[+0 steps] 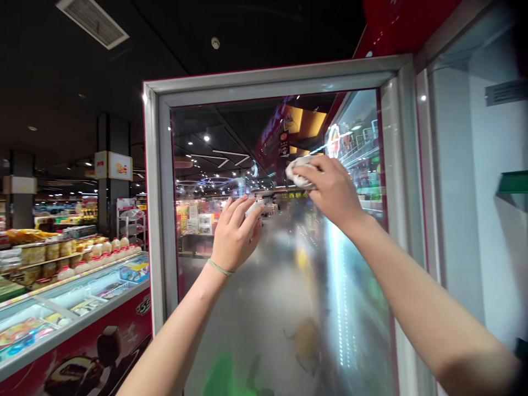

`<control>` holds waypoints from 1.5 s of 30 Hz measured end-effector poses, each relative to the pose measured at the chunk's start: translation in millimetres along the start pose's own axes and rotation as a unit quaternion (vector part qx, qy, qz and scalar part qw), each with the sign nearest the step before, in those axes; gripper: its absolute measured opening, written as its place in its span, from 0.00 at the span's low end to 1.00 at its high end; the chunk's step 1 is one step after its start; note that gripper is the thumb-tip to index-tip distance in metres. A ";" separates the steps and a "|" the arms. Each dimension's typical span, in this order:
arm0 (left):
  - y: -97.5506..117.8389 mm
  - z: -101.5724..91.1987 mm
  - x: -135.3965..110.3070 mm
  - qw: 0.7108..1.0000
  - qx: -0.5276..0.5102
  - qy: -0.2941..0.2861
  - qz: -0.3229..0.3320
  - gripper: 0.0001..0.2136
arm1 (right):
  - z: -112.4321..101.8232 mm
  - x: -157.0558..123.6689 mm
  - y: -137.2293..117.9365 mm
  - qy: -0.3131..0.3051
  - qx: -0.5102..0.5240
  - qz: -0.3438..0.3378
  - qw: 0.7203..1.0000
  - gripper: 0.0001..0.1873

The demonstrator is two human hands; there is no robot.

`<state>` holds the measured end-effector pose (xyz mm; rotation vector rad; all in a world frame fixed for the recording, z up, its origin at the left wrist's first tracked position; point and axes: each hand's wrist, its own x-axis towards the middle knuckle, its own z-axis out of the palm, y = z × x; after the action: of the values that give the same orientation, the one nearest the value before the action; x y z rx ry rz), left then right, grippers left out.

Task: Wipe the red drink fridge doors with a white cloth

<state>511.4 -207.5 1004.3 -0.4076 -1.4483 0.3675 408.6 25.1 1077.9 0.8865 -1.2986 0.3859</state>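
Observation:
My right hand (336, 190) grips a crumpled white cloth (305, 172), pressed to the upper right part of a glass door pane (284, 286). The fingers are bent over the cloth. My left hand (237, 228), with a thin green band at the wrist, is raised at the pane's left half. Its fingers are spread and slightly curved, the tips at or close to the glass; I cannot tell if they touch. A pale patch beside its thumb may be a reflection. The pane sits in a grey door frame (153, 165) and its lower part looks hazy.
The door stands swung out from a white-walled cabinet (457, 165) on the right, with a green shelf edge (513, 182) inside. On the left runs a red chest freezer (82, 346) holding packets, with jars (97, 250) behind it. A dark pillar (108, 181) rises farther back.

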 end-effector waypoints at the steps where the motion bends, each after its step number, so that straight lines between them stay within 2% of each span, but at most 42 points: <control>1: -0.1 -0.2 0.0 1.000 0.000 -0.001 0.000 0.19 | -3.2 -7.7 6.9 0.025 -0.011 0.047 0.999 0.24; 5: 0.2 -0.8 0.3 1.000 -0.010 -0.008 -0.003 0.20 | -21.4 -42.1 36.4 0.064 -0.066 0.198 0.976 0.21; 8: 1.2 -1.6 -0.3 1.000 -0.024 -0.012 -0.008 0.20 | -31.2 -67.6 44.7 0.065 -0.111 0.254 0.958 0.22; 13: 1.5 -3.6 -3.4 0.999 -0.020 -0.024 -0.007 0.23 | -33.6 -99.0 28.7 -0.004 -0.169 0.240 0.956 0.23; 16: 2.5 -4.9 -4.6 0.999 -0.019 -0.031 -0.011 0.25 | -39.2 -108.0 18.5 -0.004 -0.187 0.267 0.945 0.24; 18: 7.6 -5.5 -4.5 0.999 -0.023 -0.034 -0.024 0.25 | -44.3 -110.9 13.8 -0.016 -0.187 0.257 0.948 0.25; 22: 34.5 -4.3 -5.5 0.995 -0.020 -0.045 -0.090 0.27 | -50.8 -113.5 10.4 -0.073 -0.169 0.205 0.961 0.28; 26: 68.5 3.7 -13.4 0.991 -0.039 -0.071 -0.103 0.31 | -55.7 -119.2 13.5 -0.078 -0.216 0.260 0.938 0.29; 29: 82.0 11.5 -21.8 0.992 -0.042 -0.070 -0.101 0.34 | -59.8 -125.8 15.5 -0.119 -0.215 0.243 0.938 0.28; 31: 84.3 14.8 -25.8 0.992 -0.037 -0.065 -0.101 0.36 | -62.4 -128.8 16.2 -0.132 -0.211 0.233 0.940 0.29; 34: 83.8 15.3 -27.7 0.993 -0.026 -0.061 -0.098 0.36 | -65.6 -130.6 14.2 -0.110 -0.241 0.249 0.931 0.28; 39: 85.1 10.2 -26.3 0.992 -0.032 -0.067 -0.103 0.37 | -70.7 -130.0 8.6 -0.116 -0.209 0.191 0.952 0.26; 43: 85.8 9.9 -27.2 0.992 -0.022 -0.073 -0.097 0.36 | -77.9 -129.2 12.1 -0.107 -0.246 0.249 0.931 0.25; 45: 86.0 11.1 -27.8 0.992 -0.021 -0.072 -0.098 0.36 | -80.1 -129.2 14.5 -0.106 -0.227 0.240 0.938 0.23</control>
<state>498.2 -144.8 939.5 -0.2742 -1.6248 0.2127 417.3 122.7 960.9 0.2153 -1.7203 0.3504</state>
